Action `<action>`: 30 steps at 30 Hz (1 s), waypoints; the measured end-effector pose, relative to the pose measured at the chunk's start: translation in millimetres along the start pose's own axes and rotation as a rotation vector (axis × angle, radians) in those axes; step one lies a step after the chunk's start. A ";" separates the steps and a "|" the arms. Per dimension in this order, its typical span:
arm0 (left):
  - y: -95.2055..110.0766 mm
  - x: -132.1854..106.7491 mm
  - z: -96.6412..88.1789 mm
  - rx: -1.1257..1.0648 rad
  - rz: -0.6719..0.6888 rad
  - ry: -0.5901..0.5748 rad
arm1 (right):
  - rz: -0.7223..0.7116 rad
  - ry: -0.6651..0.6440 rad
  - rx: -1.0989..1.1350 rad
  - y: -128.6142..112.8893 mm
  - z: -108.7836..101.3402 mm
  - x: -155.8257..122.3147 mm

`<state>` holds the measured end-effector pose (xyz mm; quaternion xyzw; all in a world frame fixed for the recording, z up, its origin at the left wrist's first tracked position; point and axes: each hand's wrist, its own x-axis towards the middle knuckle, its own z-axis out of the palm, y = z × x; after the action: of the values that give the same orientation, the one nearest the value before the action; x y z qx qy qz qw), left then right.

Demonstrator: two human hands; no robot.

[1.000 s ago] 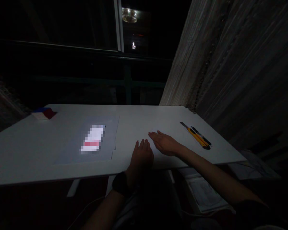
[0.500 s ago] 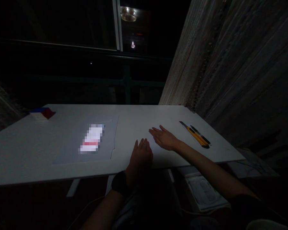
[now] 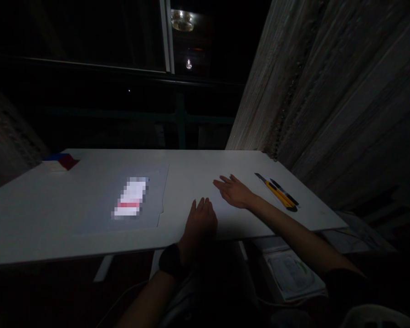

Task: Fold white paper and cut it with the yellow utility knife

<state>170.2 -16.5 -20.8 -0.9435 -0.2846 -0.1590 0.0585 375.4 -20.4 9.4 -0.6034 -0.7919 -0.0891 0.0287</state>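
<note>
The scene is dim. My left hand [image 3: 200,223] lies flat on the white table [image 3: 54,214] near its front edge, fingers together and stretched out, a dark watch on the wrist. My right hand [image 3: 235,190] rests open on the table just to the right, fingers spread and pointing left, holding nothing. A yellow utility knife [image 3: 276,192] and a dark pen [image 3: 284,192] lie side by side a short way right of my right hand. A pale sheet or folder [image 3: 150,200] with a white and red label on it lies left of my left hand.
A small red, white and blue block [image 3: 59,161] sits at the table's far left corner. A curtain [image 3: 328,100] hangs on the right. Papers [image 3: 290,275] lie below the table's right end. A dark window is behind the table.
My right hand has slid a little away from me and to the right, towards the knife, with fingers spreading. The left hand has stayed put.
</note>
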 end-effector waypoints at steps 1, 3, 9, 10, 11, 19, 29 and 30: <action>0.2 0.4 -1.6 0.002 -0.001 -0.014 | 0.004 0.003 0.008 0.0 0.3 -0.1; 1.1 2.5 -5.7 0.002 -0.007 -0.053 | 0.012 0.011 0.027 -0.1 1.0 -0.5; 8.8 18.9 -10.8 -0.036 -0.040 -0.052 | -0.004 0.027 0.066 1.0 4.5 -1.8; 10.3 21.0 -8.4 -0.041 -0.045 -0.036 | -0.002 0.031 0.075 1.2 5.0 -1.6; 11.5 22.3 -5.2 -0.044 -0.052 -0.026 | 0.002 0.035 0.088 1.3 5.3 -1.1; 12.3 16.9 20.1 -0.033 -0.036 0.137 | 0.051 0.227 0.171 -4.7 1.5 15.4; 13.3 17.2 21.4 -0.027 -0.031 0.157 | -0.085 0.255 -0.037 -3.8 3.1 29.6; 13.3 17.2 21.0 -0.029 -0.032 0.152 | -0.082 0.238 -0.044 -2.0 2.1 31.5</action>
<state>196.7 -14.4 -35.1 -0.9248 -0.2923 -0.2350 0.0637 365.0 9.3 12.0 -0.5561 -0.8048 -0.1785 0.1056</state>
